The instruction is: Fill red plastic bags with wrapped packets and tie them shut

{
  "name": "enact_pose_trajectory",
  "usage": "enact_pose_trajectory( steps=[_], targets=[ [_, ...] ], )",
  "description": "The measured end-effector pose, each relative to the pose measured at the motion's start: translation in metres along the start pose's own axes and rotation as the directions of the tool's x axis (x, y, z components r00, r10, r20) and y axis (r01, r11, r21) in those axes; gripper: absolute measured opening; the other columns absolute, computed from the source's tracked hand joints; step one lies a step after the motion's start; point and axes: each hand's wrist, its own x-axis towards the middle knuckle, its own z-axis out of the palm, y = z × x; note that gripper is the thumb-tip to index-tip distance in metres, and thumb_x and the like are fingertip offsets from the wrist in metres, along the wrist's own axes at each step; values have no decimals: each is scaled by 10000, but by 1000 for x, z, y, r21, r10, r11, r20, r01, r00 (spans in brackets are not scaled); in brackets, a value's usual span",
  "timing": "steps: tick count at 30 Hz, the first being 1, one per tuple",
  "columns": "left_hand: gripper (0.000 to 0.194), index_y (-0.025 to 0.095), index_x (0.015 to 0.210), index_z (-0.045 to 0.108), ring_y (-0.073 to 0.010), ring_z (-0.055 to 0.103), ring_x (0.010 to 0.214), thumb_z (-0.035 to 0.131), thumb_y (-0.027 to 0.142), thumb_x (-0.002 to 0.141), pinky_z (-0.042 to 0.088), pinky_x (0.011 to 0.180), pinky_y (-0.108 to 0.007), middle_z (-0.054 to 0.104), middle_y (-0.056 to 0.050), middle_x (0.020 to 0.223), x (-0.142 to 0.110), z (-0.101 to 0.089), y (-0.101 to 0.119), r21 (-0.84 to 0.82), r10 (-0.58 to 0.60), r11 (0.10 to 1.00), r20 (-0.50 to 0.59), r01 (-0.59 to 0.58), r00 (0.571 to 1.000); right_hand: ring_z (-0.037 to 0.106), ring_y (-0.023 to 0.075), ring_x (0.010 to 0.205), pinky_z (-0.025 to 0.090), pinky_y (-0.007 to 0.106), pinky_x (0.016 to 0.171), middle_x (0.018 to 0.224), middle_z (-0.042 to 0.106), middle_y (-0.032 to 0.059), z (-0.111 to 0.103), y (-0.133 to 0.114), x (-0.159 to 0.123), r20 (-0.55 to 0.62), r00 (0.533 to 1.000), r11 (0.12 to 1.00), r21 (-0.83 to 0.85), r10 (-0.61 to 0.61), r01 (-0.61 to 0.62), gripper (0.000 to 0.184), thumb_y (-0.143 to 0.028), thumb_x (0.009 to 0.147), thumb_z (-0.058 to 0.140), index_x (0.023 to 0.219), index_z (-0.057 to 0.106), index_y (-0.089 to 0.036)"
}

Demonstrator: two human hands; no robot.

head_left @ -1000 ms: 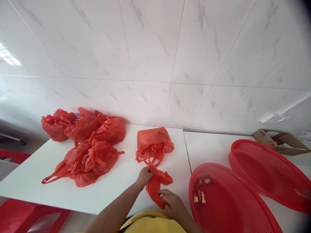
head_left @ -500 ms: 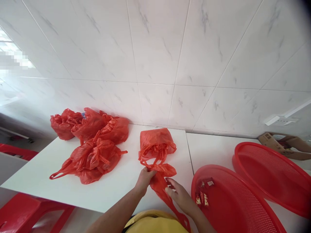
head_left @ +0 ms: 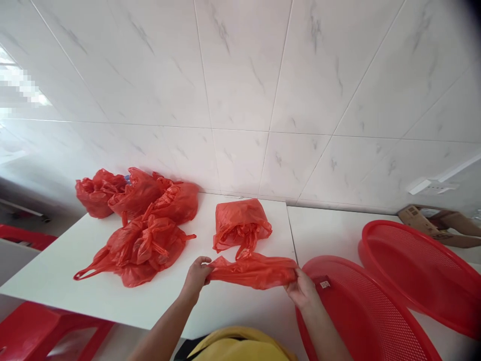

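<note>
A thin red plastic bag (head_left: 252, 271) is stretched flat between my two hands, just above the white table (head_left: 67, 281). My left hand (head_left: 197, 276) pinches its left end. My right hand (head_left: 301, 289) pinches its right end, right by the rim of a red mesh basket (head_left: 372, 326). Behind the stretched bag sits a bundle of red bags (head_left: 240, 224) with its open mouth facing me.
A heap of filled, knotted red bags (head_left: 141, 220) lies at the table's left. A second red mesh basket (head_left: 421, 271) stands at the right, a small packet (head_left: 324, 284) in the near basket. A cardboard box (head_left: 432, 220) is at far right, red stools (head_left: 45, 331) below left.
The crumpled bag has been pulled out sideways: my left hand moved left, my right hand moved right and up, and the bag is now spread taut between them.
</note>
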Motion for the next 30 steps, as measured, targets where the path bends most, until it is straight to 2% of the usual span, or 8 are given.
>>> enact_pose_trajectory(
  steps=[3,6,8,12,17,22,25,30],
  targets=[
    [477,211,1140,502,-231,628,885,579,221,670,506,737,-357,631,-39,894,-8,5,-10,244,253,942,-64,-231,965,631,195,672,500,301,589,667,656,15,8,2,-2,39,997,998,13,64,-64,123,-319,658,597,727,559,-225],
    [739,271,1320,441,-282,436,1271,628,157,614,367,1032,-430,513,-84,1333,-22,19,-8,486,585,656,155,-577,796,602,169,627,483,281,600,632,622,-16,23,9,-12,111,991,996,-50,78,-73,106,-329,676,563,690,527,-230],
    [734,290,1316,471,-283,436,1269,639,147,616,337,1049,-426,511,-72,1360,-27,28,-3,532,566,556,321,-639,759,582,153,607,470,274,608,635,609,-32,30,11,-17,180,981,991,-123,67,-45,107,-332,691,553,701,518,-231],
    [169,223,858,636,-187,617,758,497,189,767,457,730,-307,663,-20,779,-22,38,1,473,312,754,354,-456,882,579,161,635,447,282,610,699,627,-17,26,4,-16,163,986,888,-449,-31,102,118,-317,694,566,764,552,-223],
    [78,214,709,511,-110,490,456,505,238,783,387,480,-219,480,68,521,-8,37,4,76,121,987,197,-138,973,616,238,785,461,358,717,883,659,61,5,-10,-9,140,953,406,-881,-269,244,381,-280,627,664,1000,626,-213],
    [117,216,709,499,-100,459,374,568,284,775,337,414,-193,456,87,428,-6,40,4,-16,53,999,190,-51,980,562,252,1060,421,385,946,1100,629,96,28,-9,-40,408,739,216,-780,-536,588,331,-240,775,578,1102,632,-237],
    [156,216,707,495,-110,453,337,585,324,775,291,372,-186,466,75,384,-7,46,0,-104,-27,993,220,51,975,586,212,994,442,352,901,1036,660,76,49,4,-52,576,725,239,-695,-378,677,258,-216,876,440,1014,656,-242],
    [192,201,676,492,-121,527,386,584,340,771,409,424,-216,550,34,457,-5,49,-1,-317,-147,921,251,224,957,621,272,884,456,417,831,839,707,95,41,37,-30,484,875,230,-849,-27,477,147,-123,735,565,764,697,-179]
  ],
)
